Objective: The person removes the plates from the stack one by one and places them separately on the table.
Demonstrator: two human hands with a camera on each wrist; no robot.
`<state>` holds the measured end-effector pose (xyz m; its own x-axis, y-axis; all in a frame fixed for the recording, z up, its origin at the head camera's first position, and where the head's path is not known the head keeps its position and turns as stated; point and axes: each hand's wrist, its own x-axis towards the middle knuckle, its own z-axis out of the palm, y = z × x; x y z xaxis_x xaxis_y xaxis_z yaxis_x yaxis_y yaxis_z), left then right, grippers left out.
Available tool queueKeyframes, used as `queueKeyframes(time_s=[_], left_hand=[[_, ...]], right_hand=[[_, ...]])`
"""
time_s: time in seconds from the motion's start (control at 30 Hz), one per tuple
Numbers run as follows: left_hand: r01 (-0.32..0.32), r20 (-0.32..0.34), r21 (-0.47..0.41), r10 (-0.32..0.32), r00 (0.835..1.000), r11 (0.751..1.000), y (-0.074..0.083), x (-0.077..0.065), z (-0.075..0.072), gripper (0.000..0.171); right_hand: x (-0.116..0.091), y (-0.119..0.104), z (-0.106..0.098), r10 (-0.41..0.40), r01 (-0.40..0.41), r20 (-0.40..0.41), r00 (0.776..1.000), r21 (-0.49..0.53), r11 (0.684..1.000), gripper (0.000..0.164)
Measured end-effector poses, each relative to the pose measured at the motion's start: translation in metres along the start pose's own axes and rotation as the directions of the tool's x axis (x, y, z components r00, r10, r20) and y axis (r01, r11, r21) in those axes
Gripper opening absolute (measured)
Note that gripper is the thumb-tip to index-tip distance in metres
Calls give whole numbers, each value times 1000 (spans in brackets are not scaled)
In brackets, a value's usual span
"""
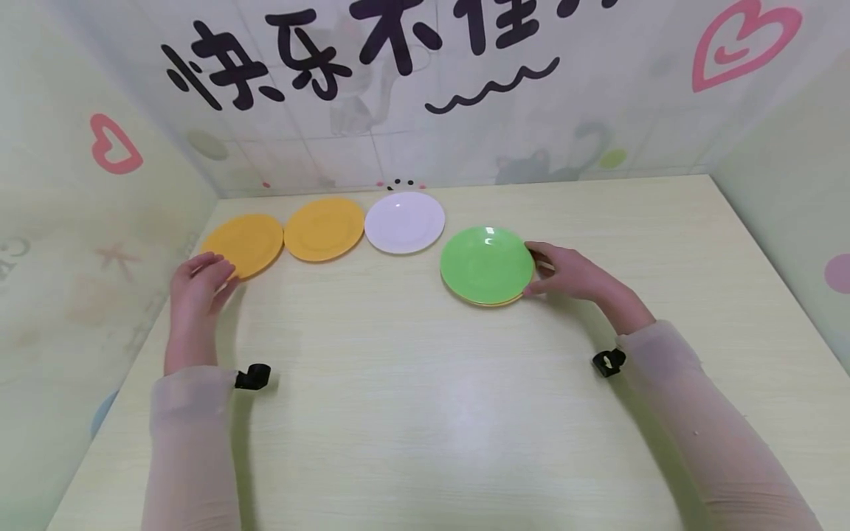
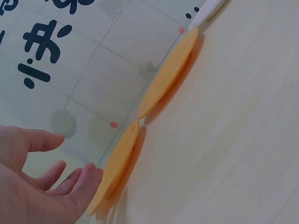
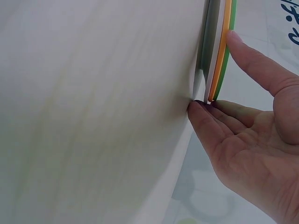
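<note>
In the head view, my right hand [image 1: 564,271] is at the right rim of a small stack of plates with a green plate [image 1: 488,264] on top. The right wrist view shows an orange plate [image 3: 221,51] under the green one and a pale plate below that. My right thumb presses the stack's edge while the fingers hold the rim lower down. My left hand [image 1: 202,284] hovers by the near left edge of an orange plate [image 1: 249,243], fingers loosely spread and holding nothing; whether a fingertip touches the plate I cannot tell.
A second orange plate [image 1: 323,230] and a pale lilac plate [image 1: 405,223] continue the row along the back of the light wooden table [image 1: 412,398]. Behind the table rises a wall [image 1: 398,147] with black lettering, and side panels flank it.
</note>
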<state>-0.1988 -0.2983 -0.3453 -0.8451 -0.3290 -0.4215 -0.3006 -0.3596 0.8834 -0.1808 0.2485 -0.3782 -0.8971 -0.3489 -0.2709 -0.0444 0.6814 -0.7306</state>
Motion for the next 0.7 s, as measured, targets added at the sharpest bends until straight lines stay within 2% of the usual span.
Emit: queueKeyframes(time_s=[0.3,0.53,0.7], left_hand=[[-24,53,-2,24,998,1000,-7,-1,11,47],[-41,77,0,40,996,999,-12,-3,20,48],[-40,102,-4,40,994,999,-15,-5,26,42]], right_hand=[[1,0,0,2,-2,1,1000,4,1000,91],[0,0,0,2,-2,-2,1000,-5,1000,91],[0,1,0,1,-1,-5,1000,-12,1000,91]])
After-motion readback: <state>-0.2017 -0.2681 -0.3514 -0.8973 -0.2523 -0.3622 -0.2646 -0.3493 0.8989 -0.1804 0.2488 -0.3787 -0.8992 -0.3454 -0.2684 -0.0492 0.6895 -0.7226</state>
